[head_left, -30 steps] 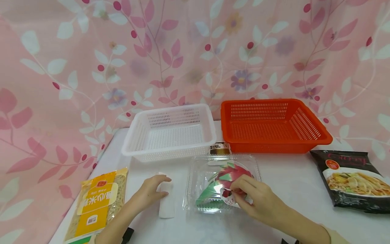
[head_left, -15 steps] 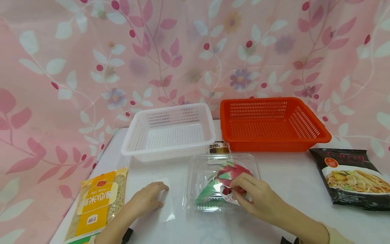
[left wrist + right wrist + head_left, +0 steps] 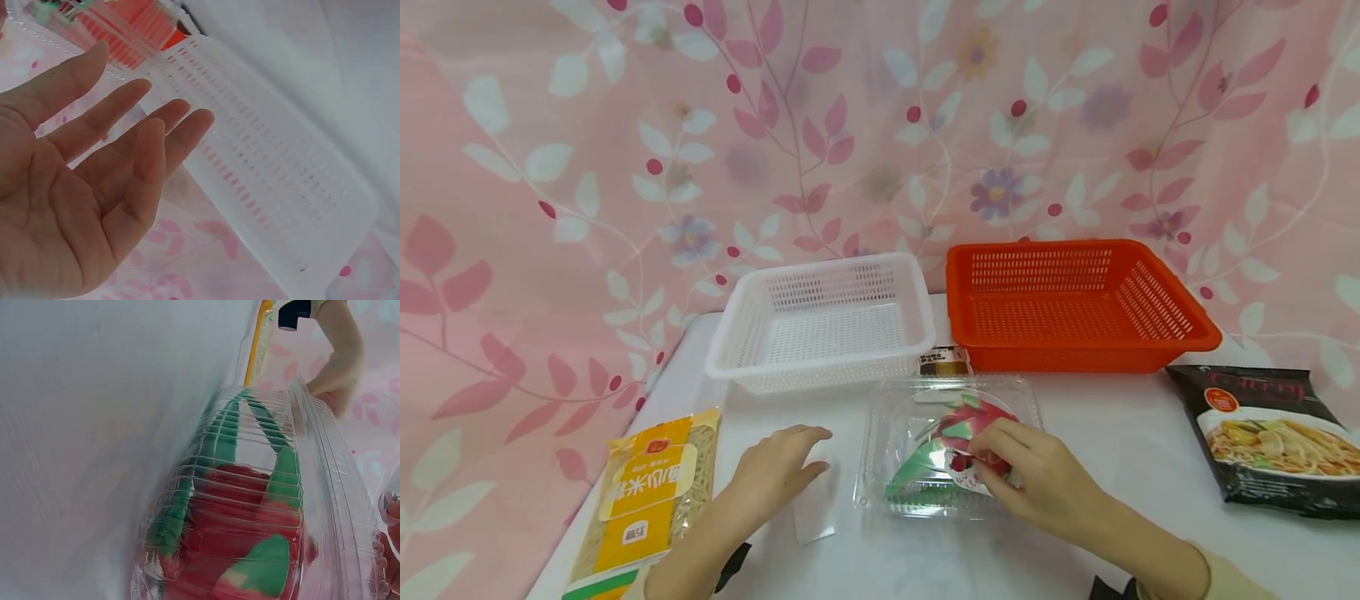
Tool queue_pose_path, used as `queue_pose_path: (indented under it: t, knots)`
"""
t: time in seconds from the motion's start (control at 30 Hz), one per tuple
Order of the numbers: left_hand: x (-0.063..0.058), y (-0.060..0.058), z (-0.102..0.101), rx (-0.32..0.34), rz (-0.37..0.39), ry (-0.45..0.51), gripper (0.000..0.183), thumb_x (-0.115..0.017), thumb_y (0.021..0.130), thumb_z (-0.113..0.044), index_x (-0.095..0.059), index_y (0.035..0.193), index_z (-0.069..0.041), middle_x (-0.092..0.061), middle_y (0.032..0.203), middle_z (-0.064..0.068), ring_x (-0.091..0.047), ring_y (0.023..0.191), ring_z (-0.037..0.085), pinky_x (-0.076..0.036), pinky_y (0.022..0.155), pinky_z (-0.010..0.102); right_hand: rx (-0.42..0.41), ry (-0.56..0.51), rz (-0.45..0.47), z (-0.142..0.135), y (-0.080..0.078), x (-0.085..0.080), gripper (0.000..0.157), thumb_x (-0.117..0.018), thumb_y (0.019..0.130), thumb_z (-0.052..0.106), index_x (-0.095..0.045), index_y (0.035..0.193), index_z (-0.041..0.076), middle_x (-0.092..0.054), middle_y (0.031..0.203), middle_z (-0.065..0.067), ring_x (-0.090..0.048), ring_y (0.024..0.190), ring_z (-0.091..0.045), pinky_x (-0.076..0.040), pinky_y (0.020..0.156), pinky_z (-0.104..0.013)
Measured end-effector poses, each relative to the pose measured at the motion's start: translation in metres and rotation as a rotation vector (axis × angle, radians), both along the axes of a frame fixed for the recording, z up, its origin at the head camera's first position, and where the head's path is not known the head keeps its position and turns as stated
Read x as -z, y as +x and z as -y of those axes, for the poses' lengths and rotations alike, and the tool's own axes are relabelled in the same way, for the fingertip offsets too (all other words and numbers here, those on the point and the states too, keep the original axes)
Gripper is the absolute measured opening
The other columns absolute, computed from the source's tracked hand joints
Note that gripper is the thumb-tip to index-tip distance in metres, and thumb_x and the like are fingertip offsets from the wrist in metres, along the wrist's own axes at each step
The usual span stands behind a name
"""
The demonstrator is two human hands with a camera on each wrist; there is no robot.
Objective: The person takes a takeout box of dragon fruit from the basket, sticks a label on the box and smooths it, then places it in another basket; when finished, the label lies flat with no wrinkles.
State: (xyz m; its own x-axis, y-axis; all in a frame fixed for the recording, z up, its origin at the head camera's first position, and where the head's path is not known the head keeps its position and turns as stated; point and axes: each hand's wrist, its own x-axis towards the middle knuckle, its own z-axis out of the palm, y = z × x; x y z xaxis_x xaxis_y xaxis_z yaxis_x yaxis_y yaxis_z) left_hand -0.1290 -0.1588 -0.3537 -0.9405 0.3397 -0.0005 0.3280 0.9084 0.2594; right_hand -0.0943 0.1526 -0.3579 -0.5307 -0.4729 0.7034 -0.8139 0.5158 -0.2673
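Note:
My right hand (image 3: pixel 1037 475) pinches a round white sticker (image 3: pixel 964 473) with a red cherry print over a clear plastic clamshell box (image 3: pixel 887 433). Inside the closed box lies a red and green dragon fruit (image 3: pixel 231 519). In the right wrist view, the sticker (image 3: pixel 386 503) and fingertips appear at the right edge. My left hand (image 3: pixel 778 467) is left of the box with thumb and fingers apart, the palm bare in the left wrist view. A glossy, pale strip (image 3: pixel 814 512) lies on the white table beside its fingertips; the hand partly hides the strip.
A white basket (image 3: pixel 827 371) and a red basket (image 3: pixel 1067 358) stand at the back, with a small jar (image 3: pixel 943 362) in front of them. A yellow noodle packet (image 3: pixel 647 492) lies left, a black noodle packet (image 3: pixel 1270 442) right.
My left hand moved over the strip, then drew back slightly with its fingers spreading. The strip, matte white before, now looks glossy and lies slightly tilted. My right hand stays at the box.

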Motion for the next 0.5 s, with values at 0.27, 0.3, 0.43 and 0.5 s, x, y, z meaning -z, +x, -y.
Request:
queue_pose_path:
  t: [0.27, 0.3, 0.43, 0.5]
  knots:
    - [-0.015, 0.014, -0.022, 0.121, -0.147, 0.07, 0.03, -0.071, 0.08, -0.021, -0.065, 0.109, -0.017, -0.064, 0.109, -0.003, -0.061, 0.099, 0.017, -0.051, 0.075, 0.035, -0.014, -0.032, -0.079, 0.001, -0.007, 0.003, 0.023, -0.043, 0.093, 0.028, -0.059, 0.086, 0.012, -0.057, 0.081, 0.005, -0.049, 0.062, -0.006, -0.041, 0.054, -0.009]
    - [-0.016, 0.016, -0.024, 0.143, -0.166, 0.083, 0.029, -0.071, 0.08, -0.021, -0.065, 0.108, -0.017, -0.064, 0.109, -0.004, -0.061, 0.099, 0.016, -0.051, 0.076, 0.035, -0.016, -0.036, -0.087, 0.001, -0.007, 0.004, 0.022, -0.044, 0.092, 0.027, -0.059, 0.086, 0.012, -0.057, 0.081, 0.005, -0.048, 0.062, -0.006, -0.04, 0.053, -0.009]
    - [-0.019, 0.023, -0.032, 0.231, -0.261, 0.136, 0.026, -0.071, 0.079, -0.019, -0.066, 0.104, -0.018, -0.064, 0.107, -0.006, -0.06, 0.099, 0.012, -0.051, 0.077, 0.03, 0.0, -0.03, -0.084, 0.001, -0.008, 0.006, 0.024, -0.044, 0.092, 0.03, -0.059, 0.086, 0.013, -0.057, 0.082, 0.005, -0.048, 0.062, -0.005, -0.038, 0.053, -0.007]
    - [-0.02, 0.025, -0.038, 0.279, -0.32, 0.168, 0.025, -0.072, 0.078, -0.018, -0.067, 0.102, -0.019, -0.064, 0.106, -0.006, -0.059, 0.101, 0.012, -0.051, 0.078, 0.03, 0.003, -0.027, -0.08, 0.001, -0.009, 0.006, 0.022, -0.047, 0.092, 0.03, -0.059, 0.086, 0.013, -0.057, 0.083, 0.005, -0.047, 0.061, -0.004, -0.037, 0.053, -0.006]
